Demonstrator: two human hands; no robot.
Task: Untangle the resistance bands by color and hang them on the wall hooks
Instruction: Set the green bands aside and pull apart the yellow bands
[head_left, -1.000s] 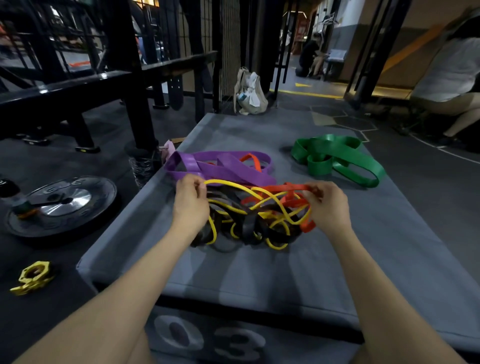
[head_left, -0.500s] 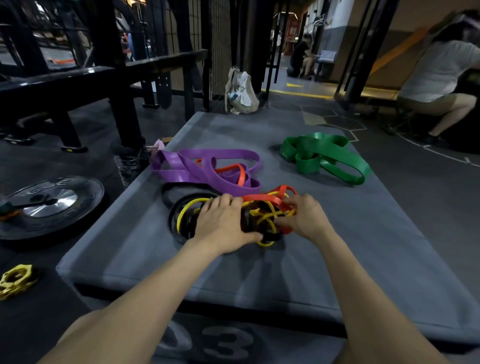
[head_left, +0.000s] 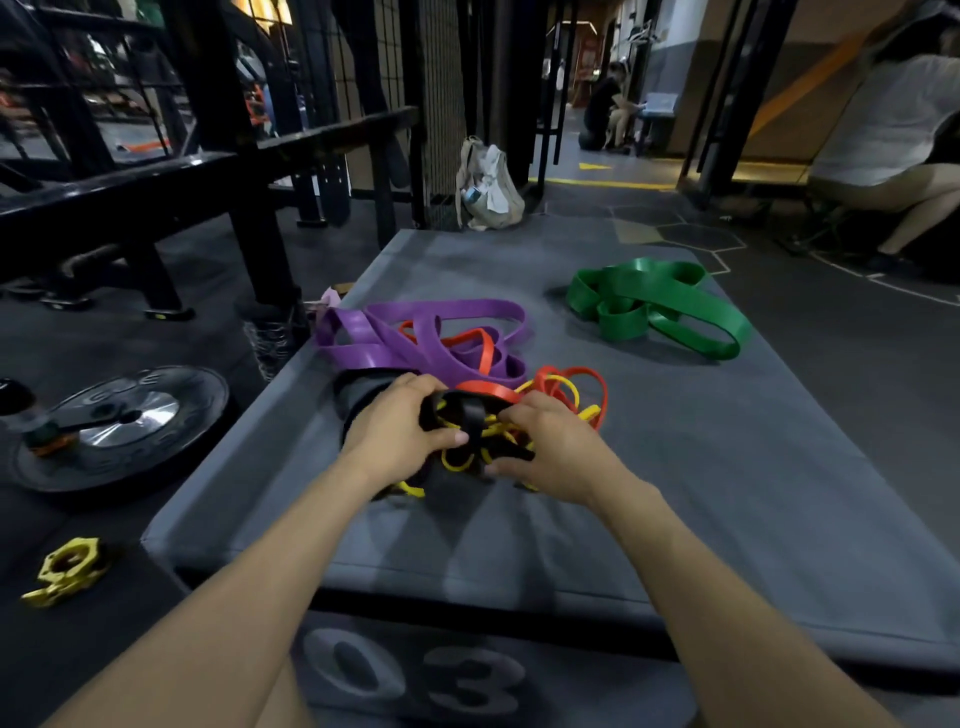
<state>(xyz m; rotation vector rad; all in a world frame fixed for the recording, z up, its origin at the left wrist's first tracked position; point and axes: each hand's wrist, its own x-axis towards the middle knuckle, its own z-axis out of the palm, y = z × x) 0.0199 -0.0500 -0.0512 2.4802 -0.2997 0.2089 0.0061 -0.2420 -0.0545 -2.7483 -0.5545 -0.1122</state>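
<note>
Both hands work a knot of black band (head_left: 470, 415), yellow bands (head_left: 563, 387) and orange bands (head_left: 571, 376) near the padded plyo box (head_left: 727, 493)'s left edge: left hand (head_left: 397, 436) and right hand (head_left: 558, 449) fingers grasping black rubber. Soft, stretchy, likely grippy loops; best taken at a free bend.

- The purple band (head_left: 415, 332) is a flat, plain violet.
- The green band (head_left: 660, 306) is a solid deep green.
- The orange band (head_left: 571, 379) is bright orange-red.
- The yellow band (head_left: 457, 460) is thin and lemon yellow.
- The black band (head_left: 470, 415) is glossy black.
- The tabletop (head_left: 727, 493) is matte grey; its front face carries pale grey numerals "03".
- The weight plate (head_left: 119, 426) is black with a silver centre.
- The collar clip (head_left: 65, 569) on the floor is yellow.
- The bag (head_left: 488, 187) is off-white.
</note>
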